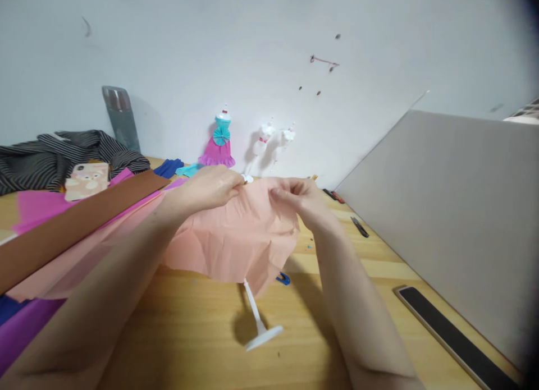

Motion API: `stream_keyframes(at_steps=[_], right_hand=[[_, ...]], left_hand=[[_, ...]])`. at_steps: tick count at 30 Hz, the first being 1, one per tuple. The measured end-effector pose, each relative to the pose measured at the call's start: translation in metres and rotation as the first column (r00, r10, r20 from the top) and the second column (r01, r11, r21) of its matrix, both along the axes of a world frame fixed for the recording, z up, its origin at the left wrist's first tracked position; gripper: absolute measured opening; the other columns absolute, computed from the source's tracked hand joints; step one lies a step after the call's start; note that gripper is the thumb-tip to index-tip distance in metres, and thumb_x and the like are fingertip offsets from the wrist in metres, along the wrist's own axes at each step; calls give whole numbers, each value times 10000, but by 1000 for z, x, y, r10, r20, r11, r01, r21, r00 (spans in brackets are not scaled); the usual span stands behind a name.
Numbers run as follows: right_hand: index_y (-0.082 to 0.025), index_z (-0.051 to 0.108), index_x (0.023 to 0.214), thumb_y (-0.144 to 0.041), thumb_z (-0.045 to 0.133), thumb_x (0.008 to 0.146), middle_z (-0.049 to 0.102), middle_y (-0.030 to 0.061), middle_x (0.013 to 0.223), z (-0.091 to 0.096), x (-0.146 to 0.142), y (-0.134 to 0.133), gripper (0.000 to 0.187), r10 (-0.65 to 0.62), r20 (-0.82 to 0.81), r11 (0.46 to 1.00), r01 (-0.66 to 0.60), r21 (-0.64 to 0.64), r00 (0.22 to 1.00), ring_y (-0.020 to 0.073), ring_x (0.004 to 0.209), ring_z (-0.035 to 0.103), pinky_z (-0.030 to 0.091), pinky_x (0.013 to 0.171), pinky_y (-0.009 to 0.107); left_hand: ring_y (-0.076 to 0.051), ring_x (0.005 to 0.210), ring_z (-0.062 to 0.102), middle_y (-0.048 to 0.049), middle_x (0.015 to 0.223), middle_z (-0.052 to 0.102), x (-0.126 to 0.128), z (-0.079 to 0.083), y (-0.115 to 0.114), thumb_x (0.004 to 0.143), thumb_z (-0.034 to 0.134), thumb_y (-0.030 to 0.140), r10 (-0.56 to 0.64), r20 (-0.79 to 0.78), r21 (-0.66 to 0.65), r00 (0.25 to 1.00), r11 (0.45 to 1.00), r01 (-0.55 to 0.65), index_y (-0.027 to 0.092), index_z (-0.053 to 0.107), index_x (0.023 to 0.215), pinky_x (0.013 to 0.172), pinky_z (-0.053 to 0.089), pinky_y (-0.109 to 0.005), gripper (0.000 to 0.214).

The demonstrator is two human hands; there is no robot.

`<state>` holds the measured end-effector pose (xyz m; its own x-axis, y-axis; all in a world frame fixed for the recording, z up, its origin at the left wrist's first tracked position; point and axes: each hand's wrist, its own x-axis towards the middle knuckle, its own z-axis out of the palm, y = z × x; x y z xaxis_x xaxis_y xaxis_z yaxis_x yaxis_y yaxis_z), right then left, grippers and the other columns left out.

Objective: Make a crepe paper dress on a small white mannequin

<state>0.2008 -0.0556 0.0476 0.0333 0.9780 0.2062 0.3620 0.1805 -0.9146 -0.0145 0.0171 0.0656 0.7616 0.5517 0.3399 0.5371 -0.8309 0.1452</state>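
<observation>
My left hand [208, 187] and my right hand [301, 198] both pinch the top edge of a peach crepe-paper sheet [236, 238], fingers closed on it. The paper drapes over a small white mannequin stand [257, 322], whose thin pole and round base show below the paper, resting on the wooden table [202, 334]. The top of the stand is mostly hidden by the paper and my fingers.
Brown, pink and purple paper sheets [67, 221] lie at the left, with a phone [86, 180] and striped cloth [54, 157]. A dressed mannequin [219, 143] and white ones [269, 143] stand by the wall. A grey board [455, 210], black ruler [455, 336] and blue clip [283, 278] lie right.
</observation>
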Motion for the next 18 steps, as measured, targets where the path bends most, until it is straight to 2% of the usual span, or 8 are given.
stream_keyframes(at_steps=[2,5,7,10,13,16,18], right_hand=[[-169,658,656,-362,707,681,609,11,581,-2,-1,4,201,-147,-34,984,149,96,989,145,542,528,399,509,266],[-179,638,656,-351,688,677,600,3,608,-3,1,8,180,-174,-54,970,180,166,983,143,573,533,407,559,276],[-184,607,644,-419,664,717,575,2,611,-1,2,6,253,-122,-20,978,123,166,992,146,594,531,404,565,275],[-183,567,635,-515,630,758,554,6,625,2,-1,0,360,34,44,995,-37,89,998,159,635,532,411,572,273],[-182,588,697,-451,703,714,588,4,676,1,-8,-4,293,184,63,982,-182,-44,981,162,668,553,432,609,275],[-171,618,706,-369,740,660,595,-1,640,-4,-14,0,237,224,22,965,-218,-148,974,145,608,551,437,587,273],[-172,593,647,-374,732,652,563,-13,583,-8,-16,4,246,196,-23,969,-198,-148,980,127,552,526,421,548,265]], left_hand=[[-192,655,567,-68,727,664,-3,3,2,823,432,212,55,1,61,998,997,-55,176,668,787,577,322,-287,241],[-183,610,524,-67,678,622,-10,8,6,829,415,235,129,47,116,991,984,-133,176,633,740,544,268,-295,243],[-175,605,505,-60,665,607,-15,12,9,821,418,237,162,96,121,982,977,-173,180,618,718,548,264,-295,232],[-169,616,494,-57,665,604,-23,17,12,806,426,233,235,175,119,956,959,-258,181,600,685,570,272,-297,218],[-163,628,486,-52,665,598,-34,24,13,794,428,237,321,213,95,923,933,-347,182,589,665,582,275,-295,214],[-151,650,480,-39,660,577,-49,32,12,779,434,247,379,250,40,891,916,-400,175,584,660,606,294,-284,205],[-143,650,468,-28,646,550,-59,36,10,767,442,262,406,273,0,872,906,-422,171,576,652,614,303,-278,199]])
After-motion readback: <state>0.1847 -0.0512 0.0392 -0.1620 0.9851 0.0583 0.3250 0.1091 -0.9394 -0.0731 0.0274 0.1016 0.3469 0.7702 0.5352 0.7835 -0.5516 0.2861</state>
